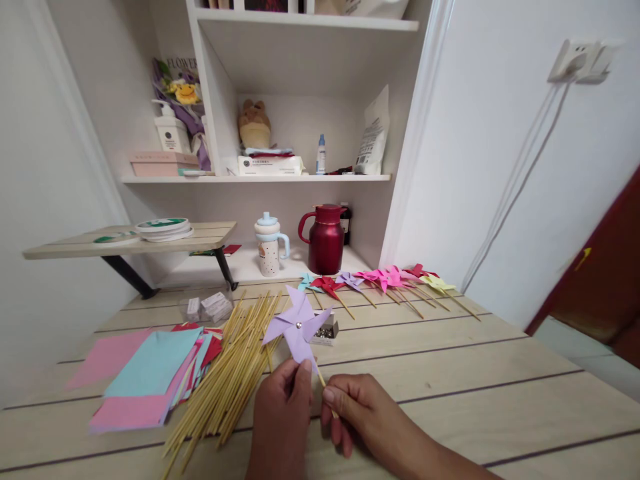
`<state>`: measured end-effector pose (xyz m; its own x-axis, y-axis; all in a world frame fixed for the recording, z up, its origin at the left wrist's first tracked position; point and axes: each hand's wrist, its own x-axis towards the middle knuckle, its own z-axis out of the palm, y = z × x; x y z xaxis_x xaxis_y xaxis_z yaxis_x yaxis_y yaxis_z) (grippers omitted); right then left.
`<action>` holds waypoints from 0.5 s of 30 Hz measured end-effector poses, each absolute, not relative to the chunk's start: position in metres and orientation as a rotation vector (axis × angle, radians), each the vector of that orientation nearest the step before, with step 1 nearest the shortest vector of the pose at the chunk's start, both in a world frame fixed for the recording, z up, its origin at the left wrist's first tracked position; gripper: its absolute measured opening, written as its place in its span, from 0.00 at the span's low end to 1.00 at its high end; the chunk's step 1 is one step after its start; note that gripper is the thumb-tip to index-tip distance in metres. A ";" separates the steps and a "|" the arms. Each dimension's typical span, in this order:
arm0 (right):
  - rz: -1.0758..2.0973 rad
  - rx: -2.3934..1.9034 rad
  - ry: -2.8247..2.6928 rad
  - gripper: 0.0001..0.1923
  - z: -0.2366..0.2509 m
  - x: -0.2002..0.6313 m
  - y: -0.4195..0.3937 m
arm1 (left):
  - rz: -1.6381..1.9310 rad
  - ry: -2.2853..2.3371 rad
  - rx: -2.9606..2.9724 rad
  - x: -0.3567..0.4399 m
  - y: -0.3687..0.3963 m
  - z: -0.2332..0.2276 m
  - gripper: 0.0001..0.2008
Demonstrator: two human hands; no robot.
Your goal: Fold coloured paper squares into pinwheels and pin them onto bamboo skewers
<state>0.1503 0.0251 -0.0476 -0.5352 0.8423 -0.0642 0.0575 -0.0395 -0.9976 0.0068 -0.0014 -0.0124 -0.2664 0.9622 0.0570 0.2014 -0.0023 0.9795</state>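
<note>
A lavender paper pinwheel point(295, 307) with a silver pin at its centre is held up over the table. My left hand point(285, 407) is closed, thumb and fingers at its lowest blade. Lower down, my right hand point(357, 407) grips the pinwheel's thin stick point(321, 379) between thumb and fingers. Just behind the pinwheel stands a small open box point(327, 331) of metal pins, partly hidden by a blade. To the left of my hands lies a loose pile of wooden sticks point(225, 373). Beyond it is a stack of coloured paper squares point(153, 363), blue and pink on top.
Several finished pinwheels point(387, 277) lie in a row along the table's back. A clear container with small boxes point(216, 307) sits behind the sticks. At the back stand a tumbler point(270, 250) and a red jug point(327, 243). A small raised stand point(210, 233) holds round lids.
</note>
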 end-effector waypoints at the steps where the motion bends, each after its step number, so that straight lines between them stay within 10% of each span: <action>1: 1.640 -0.958 -1.626 0.26 -0.048 0.150 0.025 | 1.333 1.553 1.243 0.006 -0.001 -0.012 0.18; 15: 1.635 -0.965 -1.641 0.26 -0.046 0.150 0.024 | 1.425 1.543 1.174 0.002 0.001 -0.006 0.17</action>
